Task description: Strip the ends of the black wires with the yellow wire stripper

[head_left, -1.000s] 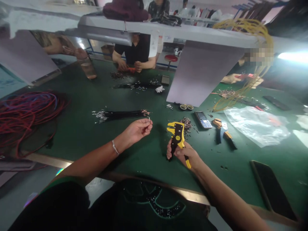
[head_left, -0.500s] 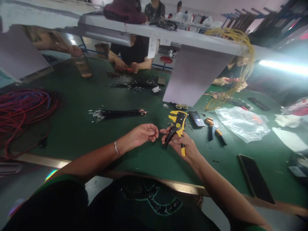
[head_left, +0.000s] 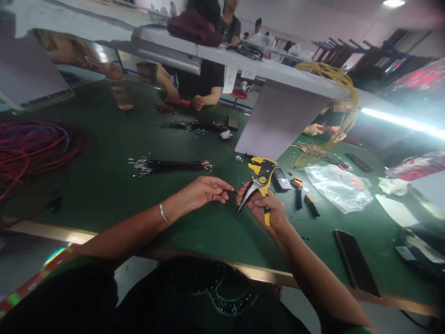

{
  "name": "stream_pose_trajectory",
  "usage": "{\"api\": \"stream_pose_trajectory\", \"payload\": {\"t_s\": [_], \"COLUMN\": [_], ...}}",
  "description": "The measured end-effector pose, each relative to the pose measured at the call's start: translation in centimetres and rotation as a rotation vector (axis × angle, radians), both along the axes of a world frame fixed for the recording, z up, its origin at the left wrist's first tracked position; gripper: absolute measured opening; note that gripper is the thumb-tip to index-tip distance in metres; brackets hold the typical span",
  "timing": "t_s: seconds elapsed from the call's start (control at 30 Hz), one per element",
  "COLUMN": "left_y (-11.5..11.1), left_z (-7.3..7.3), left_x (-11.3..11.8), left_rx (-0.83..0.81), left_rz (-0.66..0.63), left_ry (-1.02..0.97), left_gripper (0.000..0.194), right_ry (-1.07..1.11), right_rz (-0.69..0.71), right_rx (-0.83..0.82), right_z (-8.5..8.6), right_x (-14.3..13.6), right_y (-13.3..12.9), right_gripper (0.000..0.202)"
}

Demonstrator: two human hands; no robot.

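My right hand point(head_left: 269, 208) grips a pair of yellow and black wire strippers point(head_left: 263, 180), its jaws pointing up and to the left. My left hand point(head_left: 212, 190), with a bracelet on the wrist, is just left of the tool. Its thumb and fingers are drawn together, the index finger reaching toward my right fingertips. Something small and dark shows at that fingertip, too small to name. Beyond my left hand a bundle of black wires point(head_left: 170, 165) lies flat, with pale ends at left and coppery ends at right.
On the green table point(head_left: 104, 195) a keypad phone point(head_left: 281, 180), orange-handled cutters point(head_left: 304, 195), a clear plastic bag point(head_left: 342, 188) and a smartphone point(head_left: 356, 262) lie to the right. Red cable coils point(head_left: 31, 153) are at left. Co-workers' hands point(head_left: 172, 95) work across the table.
My left index finger has stretched out toward my right fingertips. The wire strippers have turned slightly in my right hand, now showing a silvery lever. The camera view has shifted a little.
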State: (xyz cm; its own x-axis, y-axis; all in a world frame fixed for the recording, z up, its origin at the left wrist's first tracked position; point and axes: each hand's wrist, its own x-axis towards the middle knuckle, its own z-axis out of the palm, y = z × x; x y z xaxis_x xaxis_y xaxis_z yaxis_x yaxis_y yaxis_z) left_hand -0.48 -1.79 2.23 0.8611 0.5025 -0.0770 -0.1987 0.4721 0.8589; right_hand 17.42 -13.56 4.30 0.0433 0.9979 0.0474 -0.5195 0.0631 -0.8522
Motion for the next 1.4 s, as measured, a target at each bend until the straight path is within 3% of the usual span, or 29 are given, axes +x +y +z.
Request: {"api": "stream_pose_trajectory", "payload": {"t_s": [0.23, 0.5, 0.77, 1.03, 1.27, 1.4], "left_y": [0.5, 0.0, -1.2, -1.2, -2.2, -3.0], "left_z": [0.1, 0.1, 1.5, 2.8, 2.7, 2.0], "left_x": [-0.5, 0.0, 0.8, 1.9, 3.6, 4.1], "left_rx": [0.155, 0.141, 0.171, 0.245, 0.302, 0.408], "left_rz": [-0.063, -0.208, 0.041, 0.364, 0.471, 0.503], "left_ry": [0.123, 0.252, 0.409, 0.489, 0.454, 0.412], "left_gripper": [0.029, 0.024, 0.012, 0.008, 0.011, 0.017], "right_ry": [-0.006, -0.035, -0.072, -0.135, -0.261, -0.309], "right_rz": [0.098, 0.193, 0.160, 0.107, 0.024, -0.012], "right_rx": [-0.018, -0.003, 0.004, -0.003, -0.027, -0.052], "right_z": [0.0, -1.0, -1.4, -3.2, -4.8, -4.7], "right_x": [0.9, 1.5, 1.6, 1.6, 0.7, 0.5], "right_y": [1.5, 1.9, 1.4, 0.7, 0.6, 0.4], "right_gripper": [0.040, 0.044, 0.044, 0.046, 0.045, 0.040]}}
